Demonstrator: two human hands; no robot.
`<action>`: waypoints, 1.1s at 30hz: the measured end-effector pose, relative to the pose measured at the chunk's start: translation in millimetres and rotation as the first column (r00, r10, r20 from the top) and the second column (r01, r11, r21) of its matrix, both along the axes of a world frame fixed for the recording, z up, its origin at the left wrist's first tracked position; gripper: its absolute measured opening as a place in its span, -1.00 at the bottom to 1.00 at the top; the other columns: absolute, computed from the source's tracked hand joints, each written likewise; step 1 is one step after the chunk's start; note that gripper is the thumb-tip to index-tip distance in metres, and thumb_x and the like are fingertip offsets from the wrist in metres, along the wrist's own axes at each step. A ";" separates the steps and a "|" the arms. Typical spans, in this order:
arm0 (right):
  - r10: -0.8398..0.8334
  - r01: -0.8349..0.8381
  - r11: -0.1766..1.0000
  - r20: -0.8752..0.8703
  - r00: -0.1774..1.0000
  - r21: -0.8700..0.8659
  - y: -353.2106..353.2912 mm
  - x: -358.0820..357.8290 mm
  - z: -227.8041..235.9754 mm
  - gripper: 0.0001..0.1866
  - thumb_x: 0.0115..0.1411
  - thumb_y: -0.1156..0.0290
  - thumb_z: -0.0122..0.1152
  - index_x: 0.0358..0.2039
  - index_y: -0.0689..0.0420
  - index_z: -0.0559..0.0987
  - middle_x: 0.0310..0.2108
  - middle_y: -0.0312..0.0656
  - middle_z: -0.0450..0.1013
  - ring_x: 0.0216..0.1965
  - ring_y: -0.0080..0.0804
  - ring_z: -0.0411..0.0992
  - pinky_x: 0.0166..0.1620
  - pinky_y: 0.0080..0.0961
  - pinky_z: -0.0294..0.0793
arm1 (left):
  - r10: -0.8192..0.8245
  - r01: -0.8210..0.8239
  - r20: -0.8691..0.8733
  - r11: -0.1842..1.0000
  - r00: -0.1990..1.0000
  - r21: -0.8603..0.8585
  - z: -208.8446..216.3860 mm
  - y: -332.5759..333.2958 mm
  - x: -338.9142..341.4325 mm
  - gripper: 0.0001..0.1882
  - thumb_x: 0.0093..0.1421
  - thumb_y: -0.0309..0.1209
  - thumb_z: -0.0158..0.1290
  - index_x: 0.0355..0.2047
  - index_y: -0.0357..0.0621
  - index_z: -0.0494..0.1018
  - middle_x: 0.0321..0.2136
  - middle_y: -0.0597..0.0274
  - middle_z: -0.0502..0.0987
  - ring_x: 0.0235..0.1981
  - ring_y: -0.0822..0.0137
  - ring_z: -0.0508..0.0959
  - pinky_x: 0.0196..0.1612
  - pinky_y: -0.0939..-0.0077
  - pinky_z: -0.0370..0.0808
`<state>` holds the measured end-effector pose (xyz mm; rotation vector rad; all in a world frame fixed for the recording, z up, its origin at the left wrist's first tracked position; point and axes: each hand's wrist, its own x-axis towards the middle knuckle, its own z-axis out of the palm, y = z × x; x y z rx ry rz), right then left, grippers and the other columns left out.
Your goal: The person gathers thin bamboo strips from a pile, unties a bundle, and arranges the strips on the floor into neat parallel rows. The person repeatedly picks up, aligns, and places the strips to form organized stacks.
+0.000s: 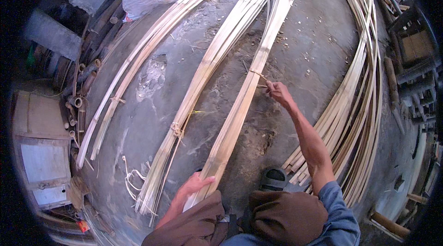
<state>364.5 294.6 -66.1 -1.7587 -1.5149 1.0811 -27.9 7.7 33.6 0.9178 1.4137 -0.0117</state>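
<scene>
Binding apparently in hand; left hand (194, 186) grasps the near end of the strip bundle (234, 121), which runs forward past the right hand (278, 92) on its left; right pinches the tie strand (260, 75); next move likely needs steady tension.

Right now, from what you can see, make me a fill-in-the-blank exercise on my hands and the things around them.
1. The ____ hand grips the near end of a bundle.
2. The right hand holds a tie that goes ____ that bundle.
3. The crossed strips lie on the floor to the ____ of the held bundle.
4. The colour of the sleeve is ____.

Missing words: left; around; right; blue.
</scene>
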 end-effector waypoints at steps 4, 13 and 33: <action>0.220 -0.246 0.967 -0.274 0.936 -0.067 32.3 -49.8 43.0 -0.40 0.33 -0.08 -0.07 -0.44 0.26 0.59 -0.52 -0.34 0.48 -0.48 -0.49 0.37 -0.37 -0.39 0.42 | 0.087 -0.088 0.006 0.995 0.996 0.048 -16.9 -24.0 -23.6 -0.43 0.14 -0.05 0.20 -0.01 -0.27 0.49 -0.22 0.18 0.59 -0.20 0.38 0.52 -0.08 0.40 0.45; 0.162 -0.347 0.929 0.701 0.694 0.128 74.4 -2.1 72.1 -0.67 0.26 0.20 -0.01 -0.42 0.20 0.54 -0.42 0.09 0.53 -0.34 0.11 0.52 -0.32 -0.08 0.52 | 0.024 -0.026 0.040 0.999 0.999 0.035 -14.1 -3.4 -9.0 -0.48 0.18 -0.07 0.17 -0.05 -0.26 0.52 -0.26 0.20 0.61 -0.24 0.40 0.53 -0.11 0.41 0.46; 0.099 -0.422 0.878 0.778 0.621 0.225 10.2 -38.8 125.9 -0.75 0.23 0.35 -0.01 -0.09 0.05 0.49 -0.15 -0.05 0.44 -0.07 -0.05 0.43 0.00 -0.05 0.37 | 0.099 -0.099 0.049 0.995 0.994 0.011 -9.0 -3.5 -3.5 -0.42 0.07 -0.02 0.26 -0.06 -0.23 0.53 -0.24 0.21 0.60 -0.23 0.37 0.53 -0.12 0.38 0.47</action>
